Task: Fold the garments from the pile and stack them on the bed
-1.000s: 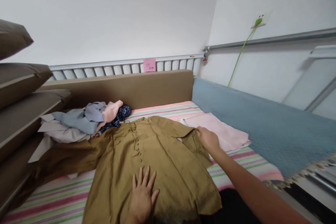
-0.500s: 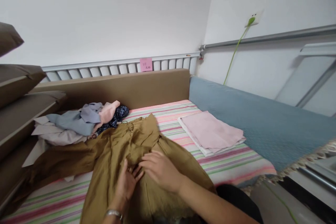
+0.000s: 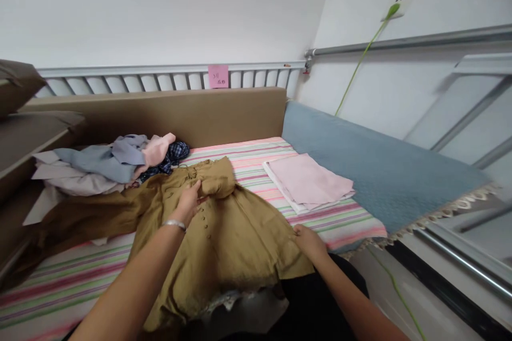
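An olive-brown long-sleeved shirt (image 3: 244, 234) with small buttons down its front lies spread on a striped sheet (image 3: 92, 277), one sleeve reaching left. My left hand (image 3: 189, 203), a metal bracelet at its wrist, is closed on a fold of cloth near the upper middle; its fingertips are partly hidden by the fabric. On the right side of the shirt, my right hand (image 3: 310, 242) pinches the edge near the hem. The lower edge hangs toward my lap.
A rumpled heap of clothes (image 3: 108, 162) lies at the left beside stacked brown cushions (image 3: 36, 133). Folded pink cloth (image 3: 310, 181) lies on white cloth at the right. A brown board (image 3: 200, 122) borders the back, a blue-covered ledge (image 3: 360, 165) the right.
My hands have moved apart: the left up the shirt, the right out to its right edge. The buttons now show between them. The view has shifted slightly.
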Motion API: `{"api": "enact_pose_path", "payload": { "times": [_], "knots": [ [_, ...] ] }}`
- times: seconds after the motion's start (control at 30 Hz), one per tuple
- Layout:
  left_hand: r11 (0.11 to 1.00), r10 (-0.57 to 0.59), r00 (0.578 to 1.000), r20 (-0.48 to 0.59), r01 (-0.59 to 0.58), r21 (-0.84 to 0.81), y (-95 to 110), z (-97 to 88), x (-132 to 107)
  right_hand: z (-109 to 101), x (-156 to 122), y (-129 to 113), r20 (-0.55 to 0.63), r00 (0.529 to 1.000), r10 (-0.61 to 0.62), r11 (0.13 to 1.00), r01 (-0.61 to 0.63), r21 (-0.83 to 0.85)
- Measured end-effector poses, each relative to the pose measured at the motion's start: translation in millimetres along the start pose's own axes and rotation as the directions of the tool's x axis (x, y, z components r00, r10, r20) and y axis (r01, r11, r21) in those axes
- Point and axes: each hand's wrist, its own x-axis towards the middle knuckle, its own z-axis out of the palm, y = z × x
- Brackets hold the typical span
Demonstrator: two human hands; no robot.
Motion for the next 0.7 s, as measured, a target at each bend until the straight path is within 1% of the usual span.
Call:
{"api": "enact_pose_path", "payload": {
  "times": [0.1, 0.2, 0.3, 0.37, 0.43, 0.5, 0.57, 0.63, 0.7],
  "knots": [
    [0.994, 0.112, 0.994, 0.020, -0.112, 0.010, 39, 16.4, 6, -19, -8, -15, -0.025, 0.998, -0.050, 0.999, 0.050, -0.001],
    [0.980, 0.198, 0.980, 0.020, -0.198, -0.002, 71, 19.4, 10, -41, -26, -38, -0.076, 0.988, -0.135, 0.990, 0.130, -0.056],
    [0.963, 0.265, 0.964, 0.014, -0.264, -0.052, 91, 7.4, 9, -54, -51, -69, -0.106, 0.955, -0.278, 0.955, 0.263, -0.135],
    [0.947, 0.306, 0.952, -0.004, -0.305, -0.099, 96, -9.7, 5, -53, -67, -90, -0.072, 0.926, -0.370, 0.920, 0.354, -0.170],
    [0.931, 0.337, 0.941, -0.031, -0.338, -0.137, 95, -34.1, 1, -42, -80, -108, -0.004, 0.902, -0.432, 0.887, 0.424, -0.186],
    [0.929, 0.331, 0.941, -0.065, -0.337, -0.154, 86, -63.7, 0, -23, -89, -123, 0.069, 0.886, -0.459, 0.864, 0.463, -0.200],
    [0.946, 0.278, 0.955, -0.108, -0.291, -0.144, 71, -94.7, 2, -2, -93, -133, 0.132, 0.878, -0.460, 0.853, 0.479, -0.209],
    [0.967, 0.202, 0.968, -0.146, -0.221, -0.124, 50, -122.8, 6, 14, -93, -140, 0.191, 0.878, -0.438, 0.857, 0.473, -0.207],
    [0.987, 0.127, 0.982, -0.139, -0.140, -0.085, 30, -144.5, 12, 25, -90, -145, 0.224, 0.886, -0.405, 0.874, 0.447, -0.188]
  ]
}}
